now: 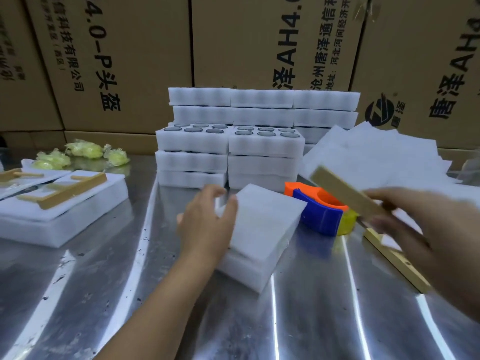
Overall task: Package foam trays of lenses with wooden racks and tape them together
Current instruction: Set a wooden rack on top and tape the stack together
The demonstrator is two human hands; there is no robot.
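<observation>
At the left edge of the shiny metal table (104, 281) lies a taped white foam pack (52, 219) with a pale wooden rack (75, 189) on top. My left forearm reaches from the near edge toward the table's middle. My left hand (205, 222) curls fingers and thumb round the far left corner of a white foam tray stack (262, 229), gripping it. Bare metal lies open along the stack's near side. At the far edge stand piled white foam trays of round dark lenses (231, 152). Just right of the stack sits an orange and blue plastic tape dispenser (319, 211). My right hand (420, 229), blurred, hovers near the right edge, pinching a flat pale wooden rack piece (345, 190) tilted up-left. A second wooden strip (397, 261) lies on the table beneath.
</observation>
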